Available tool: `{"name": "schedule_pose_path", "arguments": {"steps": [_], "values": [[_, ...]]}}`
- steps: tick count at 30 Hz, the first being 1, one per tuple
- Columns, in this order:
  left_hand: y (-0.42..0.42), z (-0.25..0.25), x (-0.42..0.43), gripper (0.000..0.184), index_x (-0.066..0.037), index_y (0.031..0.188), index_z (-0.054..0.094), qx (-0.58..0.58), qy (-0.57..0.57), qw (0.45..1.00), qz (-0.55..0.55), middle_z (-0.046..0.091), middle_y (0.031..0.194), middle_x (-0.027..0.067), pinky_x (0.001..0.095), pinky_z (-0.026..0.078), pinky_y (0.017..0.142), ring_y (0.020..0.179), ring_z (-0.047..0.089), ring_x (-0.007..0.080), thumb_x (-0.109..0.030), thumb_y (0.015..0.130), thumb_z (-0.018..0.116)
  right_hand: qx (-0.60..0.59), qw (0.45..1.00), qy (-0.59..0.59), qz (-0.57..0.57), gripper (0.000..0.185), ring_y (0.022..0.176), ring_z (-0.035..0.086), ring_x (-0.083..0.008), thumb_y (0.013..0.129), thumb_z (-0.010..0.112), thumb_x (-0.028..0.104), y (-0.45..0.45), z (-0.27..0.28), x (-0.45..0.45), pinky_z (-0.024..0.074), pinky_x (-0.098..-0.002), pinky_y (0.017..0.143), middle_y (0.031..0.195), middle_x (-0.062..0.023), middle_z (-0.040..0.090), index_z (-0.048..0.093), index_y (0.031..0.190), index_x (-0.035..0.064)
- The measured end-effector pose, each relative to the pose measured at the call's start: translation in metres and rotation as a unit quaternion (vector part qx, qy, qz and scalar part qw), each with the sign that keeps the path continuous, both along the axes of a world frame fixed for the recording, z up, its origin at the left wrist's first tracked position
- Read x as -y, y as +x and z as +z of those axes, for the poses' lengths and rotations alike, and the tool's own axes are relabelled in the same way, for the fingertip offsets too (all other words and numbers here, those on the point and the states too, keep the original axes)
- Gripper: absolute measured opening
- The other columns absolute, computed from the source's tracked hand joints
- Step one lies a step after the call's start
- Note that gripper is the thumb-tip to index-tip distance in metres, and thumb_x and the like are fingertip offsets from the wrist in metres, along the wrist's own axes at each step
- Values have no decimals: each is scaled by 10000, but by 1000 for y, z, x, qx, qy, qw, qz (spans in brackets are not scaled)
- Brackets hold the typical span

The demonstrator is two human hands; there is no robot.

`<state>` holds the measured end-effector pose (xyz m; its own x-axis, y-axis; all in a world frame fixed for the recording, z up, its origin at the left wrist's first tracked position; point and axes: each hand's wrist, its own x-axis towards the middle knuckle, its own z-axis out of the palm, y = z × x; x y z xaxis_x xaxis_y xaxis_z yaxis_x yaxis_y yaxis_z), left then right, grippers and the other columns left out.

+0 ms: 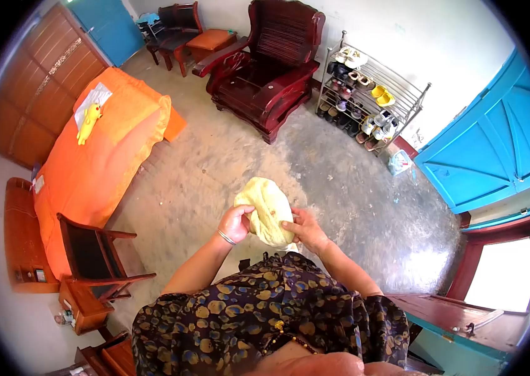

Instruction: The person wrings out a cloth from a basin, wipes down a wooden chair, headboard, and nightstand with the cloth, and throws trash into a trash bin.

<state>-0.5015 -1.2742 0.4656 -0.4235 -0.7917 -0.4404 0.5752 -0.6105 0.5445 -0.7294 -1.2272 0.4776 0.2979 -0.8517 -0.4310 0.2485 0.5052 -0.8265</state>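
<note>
A pale yellow cloth (266,210), bunched into a rounded bundle, is held up in front of my body between both hands. On its left edge my left hand (235,224) grips it, the thumb lying over the front; a silver bangle circles that wrist. My right hand (306,228) pinches the lower right side, thumb on top of the fabric. The far sides of the fingers are hidden behind the cloth.
An orange-covered bed (105,150) with a yellow toy (89,123) stands left, a black-backed chair (86,250) beside it. Ahead are a dark wooden armchair (268,62) and a metal shoe rack (365,94). Blue doors (490,141) and a wooden cabinet (459,323) are right.
</note>
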Motion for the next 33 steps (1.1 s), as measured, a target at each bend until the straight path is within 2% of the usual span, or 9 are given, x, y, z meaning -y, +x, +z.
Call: {"name": "schedule_pose_path", "arguments": {"steps": [3,4,8,16,23,24,28,30,33], "values": [[-36,9,36,400,29,1250,508,-74,30,997,19,602,1209,138,439,472,969,1083,602,263,-72,863,527,29,989,62,132,669,782,562,-114,825,733,355,-34,-14,32,398,-228,535,1004,-97,618,465,1305,-27],[-46,16,42,390,21,1256,507,-87,33,996,14,615,1187,133,431,485,955,1069,613,257,-131,899,543,3,985,71,156,660,907,593,-155,812,741,393,-39,-23,40,483,-251,665,1037,-118,635,514,1269,-26],[-68,24,69,380,17,1241,522,-56,2,998,-26,628,1157,124,395,525,899,1018,638,248,-187,926,582,-41,985,-19,164,682,1121,549,-233,781,761,385,-51,-37,63,422,-344,991,1209,-119,603,509,1293,12],[-43,1,150,352,14,1204,561,36,8,999,32,636,1112,124,398,504,897,1010,627,259,-13,852,569,180,979,-27,-90,560,1159,532,-198,777,625,32,-78,-12,142,386,-338,1030,1233,-70,589,491,1320,12],[-10,-24,256,741,-97,1470,294,329,-121,931,-104,441,1378,144,466,407,1001,1272,420,269,-332,869,658,122,986,-113,-25,588,1204,484,-193,753,652,21,-59,8,243,339,-318,1052,1257,-34,554,492,1317,-11],[-7,-22,273,855,-172,1501,239,304,-135,929,-159,350,1451,132,493,371,1017,1360,294,228,-468,832,682,121,986,-116,-5,550,1125,505,-148,783,664,33,-51,11,258,378,-278,990,1205,-24,563,506,1309,24],[-16,-47,335,728,-127,1469,292,82,-101,967,-220,399,1431,93,432,408,1014,1298,401,209,-432,893,617,198,972,-121,31,398,1008,513,-115,820,708,156,-24,33,316,420,-260,882,1061,-8,563,527,1158,50],[-40,-58,363,663,-112,1448,326,-31,-55,952,-299,429,1413,76,396,404,1032,1241,468,206,-439,925,569,105,978,-179,0,341,981,508,-111,832,702,190,-20,37,347,423,-258,866,1027,-3,557,524,1096,68],[-65,-29,390,534,-88,1384,406,19,-151,936,-317,531,1305,55,328,466,981,1139,554,178,-405,965,502,-65,973,-210,-63,359,1027,511,-139,868,687,263,-31,29,379,424,-308,917,1055,-16,563,521,1127,79]]}}
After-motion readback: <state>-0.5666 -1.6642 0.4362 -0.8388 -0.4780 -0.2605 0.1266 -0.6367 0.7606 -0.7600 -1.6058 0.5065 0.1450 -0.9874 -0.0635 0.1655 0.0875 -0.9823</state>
